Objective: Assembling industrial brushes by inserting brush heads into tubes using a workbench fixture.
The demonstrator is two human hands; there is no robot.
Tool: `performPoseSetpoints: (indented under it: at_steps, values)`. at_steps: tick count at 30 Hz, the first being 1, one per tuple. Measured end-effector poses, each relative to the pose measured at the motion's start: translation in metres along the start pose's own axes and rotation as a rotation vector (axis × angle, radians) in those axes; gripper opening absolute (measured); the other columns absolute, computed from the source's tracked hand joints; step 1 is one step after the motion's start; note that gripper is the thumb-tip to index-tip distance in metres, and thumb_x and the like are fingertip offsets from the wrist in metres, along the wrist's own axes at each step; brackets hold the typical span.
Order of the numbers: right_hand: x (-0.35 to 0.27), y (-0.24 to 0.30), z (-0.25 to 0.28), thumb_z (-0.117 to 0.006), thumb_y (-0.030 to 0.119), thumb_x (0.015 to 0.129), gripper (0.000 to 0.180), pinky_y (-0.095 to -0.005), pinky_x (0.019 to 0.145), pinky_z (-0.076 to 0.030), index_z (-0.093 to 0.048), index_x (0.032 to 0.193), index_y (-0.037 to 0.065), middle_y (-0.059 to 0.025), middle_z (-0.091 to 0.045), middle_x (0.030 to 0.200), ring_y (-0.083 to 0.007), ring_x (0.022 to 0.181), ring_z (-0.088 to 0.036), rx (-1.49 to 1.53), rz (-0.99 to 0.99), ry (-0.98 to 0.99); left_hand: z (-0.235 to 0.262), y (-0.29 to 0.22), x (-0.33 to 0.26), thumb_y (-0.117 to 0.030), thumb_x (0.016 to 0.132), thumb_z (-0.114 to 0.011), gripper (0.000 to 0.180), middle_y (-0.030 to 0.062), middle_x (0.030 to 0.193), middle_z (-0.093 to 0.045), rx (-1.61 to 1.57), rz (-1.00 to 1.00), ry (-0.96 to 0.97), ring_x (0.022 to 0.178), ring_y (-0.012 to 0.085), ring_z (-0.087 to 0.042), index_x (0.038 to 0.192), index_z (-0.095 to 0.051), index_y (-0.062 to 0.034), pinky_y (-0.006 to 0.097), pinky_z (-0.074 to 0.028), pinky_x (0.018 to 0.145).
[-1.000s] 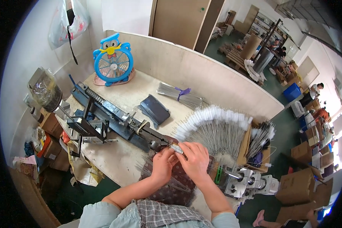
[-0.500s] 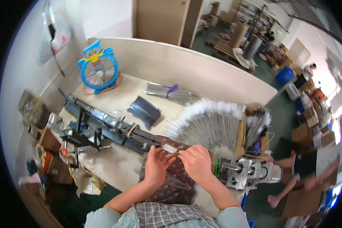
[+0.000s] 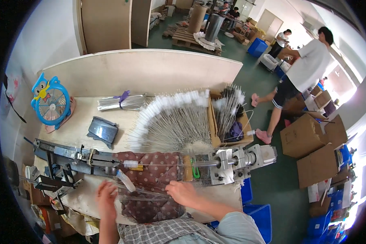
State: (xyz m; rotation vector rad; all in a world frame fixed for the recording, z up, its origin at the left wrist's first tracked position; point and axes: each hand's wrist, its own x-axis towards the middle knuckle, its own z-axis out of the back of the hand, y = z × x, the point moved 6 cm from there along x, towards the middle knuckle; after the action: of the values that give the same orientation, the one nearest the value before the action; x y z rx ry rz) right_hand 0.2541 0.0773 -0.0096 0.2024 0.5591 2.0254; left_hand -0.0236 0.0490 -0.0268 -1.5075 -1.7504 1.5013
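Note:
My left hand (image 3: 106, 199) is raised over the table's near edge, left of the polka-dot cloth, its fingers smeared by motion. My right hand (image 3: 183, 193) is closed over the cloth's right part, at the ends of thin metal wires (image 3: 148, 196); what its fingers hold is hidden. Between the hands, a white-headed brush (image 3: 126, 181) lies tilted over the brown polka-dot cloth (image 3: 150, 173). Behind it, a second white brush head (image 3: 130, 164) sits on a thin rod running between the black slide rail (image 3: 61, 151) and the metal spindle unit (image 3: 232, 164).
A wide fan of white-tipped wire brushes (image 3: 175, 122) covers the table's back right, beside a cardboard box (image 3: 213, 126) of more. Farther left are a tied wire bundle (image 3: 122, 101), a dark pouch (image 3: 103, 131) and a blue fan (image 3: 51, 103). A person (image 3: 301, 73) is in the aisle.
The head view has swung right. My hands, together before at a small white piece by the rail, are now apart; my left hand has pulled back leftward. The aisle person is now upright in view.

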Motion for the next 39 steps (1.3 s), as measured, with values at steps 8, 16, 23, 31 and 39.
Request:
performPoseSetpoints:
  at_steps: [8,16,23,31,39]
  values:
    - [0.002,0.003,-0.031,-0.06,0.02,0.082,0.012,-0.0409,0.062,-0.05,-0.062,0.085,0.009,-0.0068,-0.058,0.085,-0.028,0.078,-0.062,-0.019,0.021,0.068,0.329,-0.039,0.041,-0.04,0.085,-0.062,0.038,0.0012,0.072,-0.059,-0.237,-0.602,-0.773,0.055,0.0068,-0.051,0.106,-0.062,-0.0091,0.021,-0.04,0.048]
    - [-0.004,0.004,-0.011,-0.06,0.019,0.082,0.014,-0.0434,0.063,-0.049,-0.06,0.086,0.006,-0.0103,-0.058,0.087,-0.0317,0.079,-0.062,-0.027,-0.051,0.121,0.365,-0.02,0.032,-0.048,0.076,-0.069,0.045,-0.0002,0.079,-0.061,-0.026,-0.11,-0.699,0.073,0.0102,-0.057,0.096,-0.061,-0.0089,0.025,-0.046,0.071]
    - [-0.009,-0.013,-0.022,-0.058,0.021,0.084,0.015,-0.0437,0.064,-0.05,-0.061,0.086,0.007,-0.0088,-0.06,0.084,-0.0303,0.079,-0.062,-0.018,-0.044,0.125,0.174,0.051,0.05,-0.029,0.088,-0.057,0.029,0.0045,0.103,-0.059,-0.551,0.038,-0.311,0.09,0.019,-0.058,0.108,-0.054,-0.0076,0.035,-0.045,0.087]
    - [-0.019,-0.02,-0.01,-0.055,0.019,0.085,0.012,-0.0415,0.061,-0.05,-0.061,0.09,0.009,-0.0073,-0.061,0.081,-0.0288,0.077,-0.063,0.027,-0.054,0.023,-0.083,0.045,0.006,-0.02,0.086,-0.057,0.028,0.0094,0.095,-0.059,0.001,0.188,0.245,0.086,0.0212,-0.058,0.11,-0.051,-0.0062,0.033,-0.046,0.08]
    - [-0.022,-0.007,0.017,-0.052,0.004,0.077,0.026,-0.0431,0.064,-0.05,-0.057,0.103,0.003,-0.0165,-0.057,0.088,-0.0342,0.079,-0.062,0.005,-0.004,0.017,-0.124,-0.054,-0.033,-0.039,0.089,-0.048,0.031,0.0042,0.064,-0.051,-0.877,0.714,0.361,0.053,0.0155,-0.049,0.089,-0.053,-0.0082,0.034,-0.045,0.052]
